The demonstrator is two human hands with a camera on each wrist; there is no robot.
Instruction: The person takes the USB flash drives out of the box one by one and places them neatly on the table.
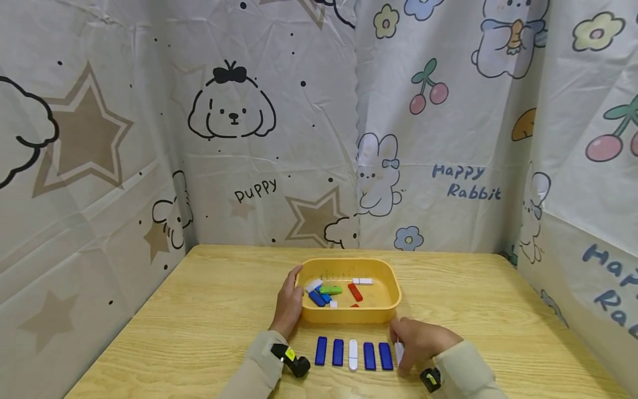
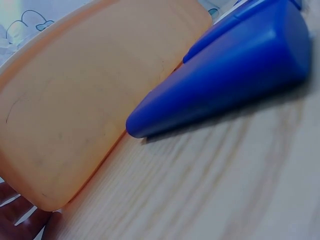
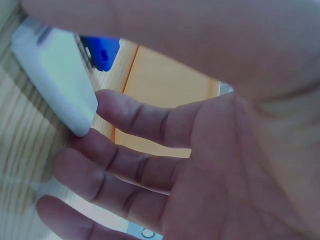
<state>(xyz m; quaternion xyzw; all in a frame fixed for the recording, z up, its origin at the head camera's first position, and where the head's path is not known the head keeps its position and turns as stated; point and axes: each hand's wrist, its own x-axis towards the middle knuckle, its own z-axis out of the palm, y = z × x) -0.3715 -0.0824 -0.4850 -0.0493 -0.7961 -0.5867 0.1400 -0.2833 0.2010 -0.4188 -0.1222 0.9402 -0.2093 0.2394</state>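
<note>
Head view: a shallow yellow plastic tray (image 1: 394, 291) sits mid-table on a pale wood-grain tabletop (image 1: 199, 316), holding loose small flat plastic bars in blue, green, red and white. In front of it lies a neat row of bars, blue, blue, white, blue, blue (image 1: 353, 354). The left hand (image 1: 289, 302) rests against the tray's left wall, fingers curved round the rim. The right hand (image 1: 421, 341) sits at the row's right end, fingers curled onto a white plastic bar (image 1: 399, 352) just beside the last blue one. Left wrist view: the tray's orange-yellow wall (image 2: 75, 115) fills the frame, a blue bar (image 2: 225, 85) close to the lens; the fingers barely show. Right wrist view: fingers (image 3: 135, 170) bent toward the white bar (image 3: 55, 80), touching its end. Risk, as judged: a careless nudge here could knock the neighbouring blue bar askew, since they lie nearly touching.
</note>
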